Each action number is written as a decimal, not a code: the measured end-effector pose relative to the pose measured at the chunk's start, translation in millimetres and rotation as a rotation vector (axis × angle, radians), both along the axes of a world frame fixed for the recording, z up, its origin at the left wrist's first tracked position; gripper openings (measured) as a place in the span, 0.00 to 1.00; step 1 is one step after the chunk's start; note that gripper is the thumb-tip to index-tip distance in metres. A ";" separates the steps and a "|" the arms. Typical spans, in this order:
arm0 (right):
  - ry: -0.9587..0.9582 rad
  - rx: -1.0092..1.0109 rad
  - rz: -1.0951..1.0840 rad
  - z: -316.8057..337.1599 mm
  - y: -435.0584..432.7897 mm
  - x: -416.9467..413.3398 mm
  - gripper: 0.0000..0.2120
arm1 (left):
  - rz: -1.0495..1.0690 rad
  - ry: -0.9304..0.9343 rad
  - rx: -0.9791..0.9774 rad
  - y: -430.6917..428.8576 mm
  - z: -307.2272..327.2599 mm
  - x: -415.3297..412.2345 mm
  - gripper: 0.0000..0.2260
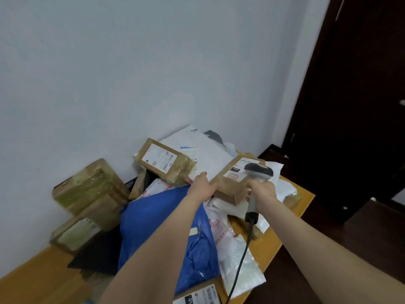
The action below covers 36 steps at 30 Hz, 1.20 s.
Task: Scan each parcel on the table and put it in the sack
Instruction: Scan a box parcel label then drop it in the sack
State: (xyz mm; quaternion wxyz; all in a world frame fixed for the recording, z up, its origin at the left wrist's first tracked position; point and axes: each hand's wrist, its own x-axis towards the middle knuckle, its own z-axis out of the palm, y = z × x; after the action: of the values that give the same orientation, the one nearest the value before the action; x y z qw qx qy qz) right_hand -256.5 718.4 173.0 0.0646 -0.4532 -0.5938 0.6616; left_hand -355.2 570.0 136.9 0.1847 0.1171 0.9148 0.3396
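Observation:
A flat brown cardboard parcel (pixel 230 185) with a white label lies tilted on top of the pile at the table's middle right. My left hand (pixel 202 186) holds its left edge, thumb on top. My right hand (pixel 262 194) grips the handle of a grey barcode scanner (pixel 258 172), whose head hangs just over the parcel's label; its black cable (pixel 241 260) runs down toward me. No sack is in view.
On the wooden table (pixel 291 218) lie a blue plastic mailer (pixel 157 227), a taped brown box (pixel 166 161), white mailers (pixel 210 150), taped boxes at the left (pixel 92 187) and a labelled parcel at the near edge (pixel 201 295). A dark door (pixel 350 106) stands at right.

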 end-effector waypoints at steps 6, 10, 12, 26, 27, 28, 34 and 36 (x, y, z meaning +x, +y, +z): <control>0.016 -0.119 -0.050 -13.3 17.6 -26.3 0.09 | -0.027 -0.142 -0.043 33.6 -18.7 -32.9 0.36; 0.022 -0.165 -0.035 -17.5 26.5 -29.5 0.09 | 0.085 -0.292 0.014 38.8 -18.9 -36.0 0.32; 0.014 -0.142 -0.017 -16.3 31.8 -26.8 0.08 | 0.165 -0.349 0.105 36.5 -14.5 -31.2 0.25; 0.187 -0.241 0.151 20.1 5.9 0.1 0.08 | 0.308 -0.408 0.478 -42.2 56.6 43.6 0.20; 0.182 -0.219 0.184 19.8 -2.0 1.1 0.08 | 0.331 -0.419 0.481 -52.2 59.8 50.6 0.19; 0.175 -0.198 0.219 19.2 -10.2 2.5 0.07 | 0.363 -0.418 0.490 -62.9 62.0 57.2 0.16; 0.157 -0.192 0.402 15.0 -55.0 17.5 0.11 | 0.568 -0.347 0.569 -117.7 56.0 98.6 0.12; 0.187 -0.155 0.430 15.7 -69.6 24.8 0.09 | 0.662 -0.347 0.652 -129.2 48.1 111.6 0.11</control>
State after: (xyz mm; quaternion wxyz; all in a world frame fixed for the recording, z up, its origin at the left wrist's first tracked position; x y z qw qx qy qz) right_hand -231.8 648.8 188.7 -0.0580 -0.2570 -0.6156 0.7427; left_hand -243.6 440.8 185.0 0.1704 -0.1862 0.7047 0.6631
